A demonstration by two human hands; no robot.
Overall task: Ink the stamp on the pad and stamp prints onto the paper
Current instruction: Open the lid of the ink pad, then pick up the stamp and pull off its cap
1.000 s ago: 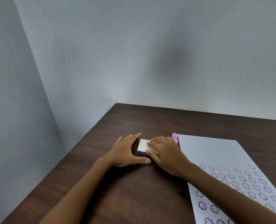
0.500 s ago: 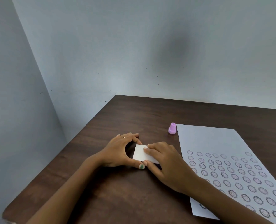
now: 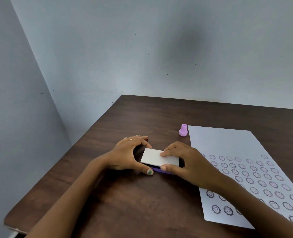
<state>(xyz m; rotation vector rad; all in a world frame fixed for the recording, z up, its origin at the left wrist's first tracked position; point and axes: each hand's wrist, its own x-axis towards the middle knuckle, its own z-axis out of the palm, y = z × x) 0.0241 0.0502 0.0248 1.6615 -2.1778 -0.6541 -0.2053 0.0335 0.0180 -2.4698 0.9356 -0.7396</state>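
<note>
The ink pad (image 3: 156,158) is a small flat case with a white lid and a purple base, lying on the dark wooden table (image 3: 125,200). My left hand (image 3: 126,154) grips its left end. My right hand (image 3: 185,162) holds the lid at its right end, thumb on the front edge, and a thin dark gap shows between lid and base. The pink stamp (image 3: 183,130) stands upright on the table, apart from both hands, just left of the paper's far corner. The white paper (image 3: 228,145) lies to the right, with several rows of round stamped faces on its near half.
Pale walls meet in a corner behind the table's far left. The table's left edge runs diagonally beside my left forearm. My right forearm lies across the near left part of the paper.
The view tilted down, so the table sits higher in frame. Both hands stayed on the ink pad, and its lid now shows lifted slightly off the purple base. The stamp stands free.
</note>
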